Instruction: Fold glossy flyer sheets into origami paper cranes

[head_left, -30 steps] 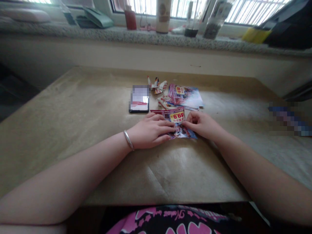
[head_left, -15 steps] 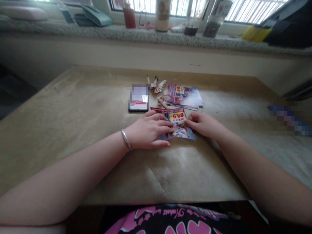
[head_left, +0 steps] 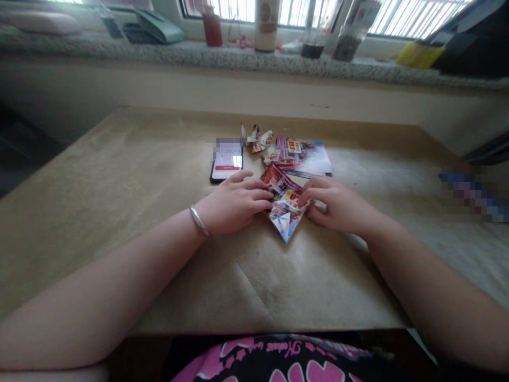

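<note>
A creased, colour-printed paper sheet lies on the table with one corner pointing toward me. My left hand, with a silver bangle at its wrist, has its fingertips closed over the sheet's left edge; its thumb is hidden. At the right edge, my right hand pinches the paper between bent fingers and thumb. Right behind it lies a stack of similar printed sheets. Left of the stack sits a folded paper figure with pointed flaps, and another folded piece is partly covered by the sheet.
A phone with a lit screen lies beyond my left hand. The brownish table reaches back to the wall. Along the stone windowsill stand a red bottle, a pale bottle and other items. A blurred-out object lies at the right.
The sheet has turned from lying square to a diamond position. My left hand has drawn back left from lying flat across it, and my right hand has shifted its hold along the right edge.
</note>
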